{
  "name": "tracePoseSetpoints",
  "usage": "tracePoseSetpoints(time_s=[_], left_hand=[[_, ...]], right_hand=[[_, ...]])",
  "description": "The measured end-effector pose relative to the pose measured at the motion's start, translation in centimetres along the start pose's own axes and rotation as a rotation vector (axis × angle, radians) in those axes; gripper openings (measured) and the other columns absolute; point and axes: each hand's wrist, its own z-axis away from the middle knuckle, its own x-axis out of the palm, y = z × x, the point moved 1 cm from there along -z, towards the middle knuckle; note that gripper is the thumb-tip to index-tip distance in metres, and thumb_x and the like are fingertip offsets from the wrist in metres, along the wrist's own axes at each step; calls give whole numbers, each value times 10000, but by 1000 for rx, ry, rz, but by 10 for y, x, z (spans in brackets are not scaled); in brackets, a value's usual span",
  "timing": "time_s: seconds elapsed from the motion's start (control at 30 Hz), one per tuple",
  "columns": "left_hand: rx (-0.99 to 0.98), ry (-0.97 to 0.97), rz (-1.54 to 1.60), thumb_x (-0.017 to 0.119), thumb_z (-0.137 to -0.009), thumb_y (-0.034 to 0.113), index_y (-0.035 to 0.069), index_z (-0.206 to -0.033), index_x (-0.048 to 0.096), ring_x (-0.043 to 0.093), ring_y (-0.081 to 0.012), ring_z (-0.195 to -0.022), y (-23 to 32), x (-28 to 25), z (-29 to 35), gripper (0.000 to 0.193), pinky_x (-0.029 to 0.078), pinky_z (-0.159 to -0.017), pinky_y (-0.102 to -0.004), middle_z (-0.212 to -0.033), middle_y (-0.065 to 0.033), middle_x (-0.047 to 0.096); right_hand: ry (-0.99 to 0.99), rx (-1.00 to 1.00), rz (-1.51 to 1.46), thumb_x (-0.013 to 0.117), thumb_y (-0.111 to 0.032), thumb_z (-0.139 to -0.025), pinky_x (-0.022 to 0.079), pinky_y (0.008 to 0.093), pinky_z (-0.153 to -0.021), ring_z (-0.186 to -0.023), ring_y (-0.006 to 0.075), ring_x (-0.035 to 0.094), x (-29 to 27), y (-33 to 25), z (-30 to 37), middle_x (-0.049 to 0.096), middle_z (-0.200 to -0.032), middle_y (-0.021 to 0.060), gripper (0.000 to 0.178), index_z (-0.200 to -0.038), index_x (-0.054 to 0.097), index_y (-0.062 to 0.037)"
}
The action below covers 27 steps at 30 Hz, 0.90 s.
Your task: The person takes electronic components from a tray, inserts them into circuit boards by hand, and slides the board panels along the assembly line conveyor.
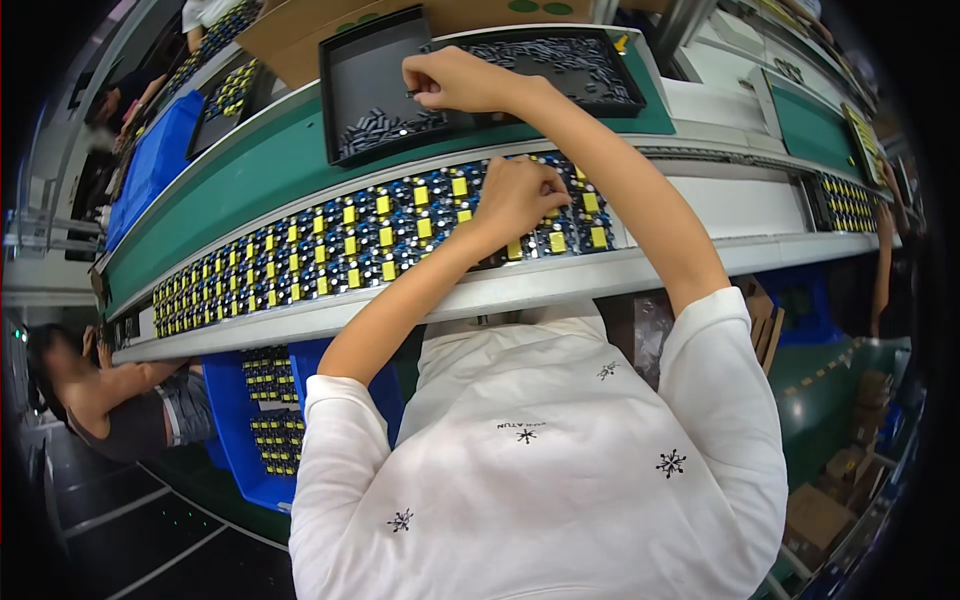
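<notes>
My right hand (450, 82) is raised over a black tray (368, 70), thumb and fingers pinched on a small dark piece. Small dark cylindrical parts (385, 130) lie heaped in the tray's near end, and more are spread at its right. Closer to me, my left hand (522, 195) rests over a row of circuit boards (345, 245) with yellow blocks, blue parts and silver round tops. Its fingers are curled down at the boards' right part; what they hold, if anything, is hidden.
The boards lie along a conveyor with a pale front rail (400, 300). A green work surface (250, 155) runs behind it. Below left, a blue bin (235, 430) holds more boards. Another person (110, 395) sits at left; a co-worker's arm (882, 270) reaches in at right.
</notes>
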Motion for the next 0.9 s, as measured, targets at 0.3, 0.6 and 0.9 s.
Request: tracePoseSetpoints(time_s=[0.3,0.6,0.9], left_hand=[[29,-58,-89,736,-718,167,56,-776,718,531,-213,-548,10,-3,-5,127,411,-576,-337,-559,-47,556],[77,-3,-168,743,-713,193,94,-712,708,503,-179,-615,17,2,2,105,322,-664,-331,-543,-15,496],[21,325,-345,718,-758,252,141,-915,659,544,-196,-737,-7,-32,-5,201,337,-707,-345,-708,10,589]], right_hand=[[178,148,-164,598,-80,-868,506,275,-767,-821,122,613,-65,-32,136,628,-877,42,137,-986,558,-23],[278,532,-334,575,-45,-865,484,256,-775,-814,111,587,-64,-48,252,615,-904,50,126,-979,562,6],[89,607,-401,553,39,-800,465,254,-729,-760,131,562,-36,-58,284,608,-885,69,146,-945,572,33]])
